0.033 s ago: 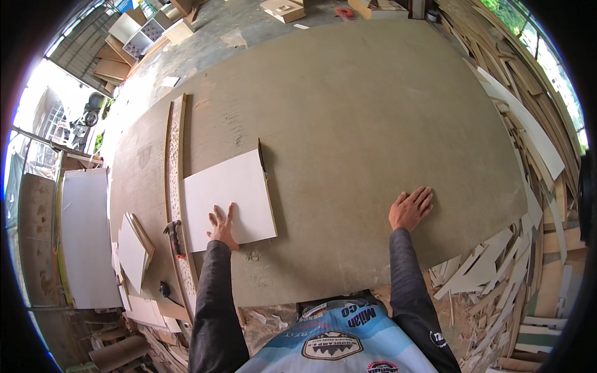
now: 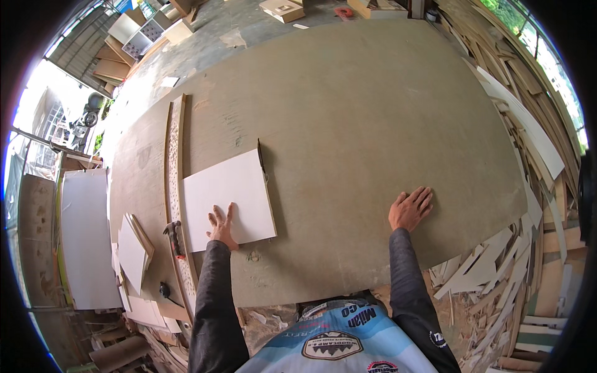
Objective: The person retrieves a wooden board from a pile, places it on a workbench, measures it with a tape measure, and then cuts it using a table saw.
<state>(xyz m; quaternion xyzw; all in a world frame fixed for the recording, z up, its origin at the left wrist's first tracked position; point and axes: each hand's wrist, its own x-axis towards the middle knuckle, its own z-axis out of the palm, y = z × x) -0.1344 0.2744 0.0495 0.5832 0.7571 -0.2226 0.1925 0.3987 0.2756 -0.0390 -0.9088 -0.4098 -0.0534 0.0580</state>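
My left hand (image 2: 222, 227) lies with fingers spread on the near part of a white rectangular panel (image 2: 227, 186). The panel's left edge meets a long patterned wooden strip (image 2: 176, 143), and its right edge looks rough. A hammer (image 2: 173, 238) with a red and black handle rests across the strip, left of that hand. My right hand (image 2: 410, 209) is flat on the large brown worktable (image 2: 354, 124), fingers stretched out, well to the right of the panel. Neither hand grips anything.
Several small white boards (image 2: 134, 252) are stacked at the table's left, near a black tape measure or similar small tool (image 2: 165, 290). A tall white board (image 2: 92, 239) stands beyond the left edge. Offcuts (image 2: 479, 267) crowd the right side, and boxes (image 2: 283, 9) sit on the far floor.
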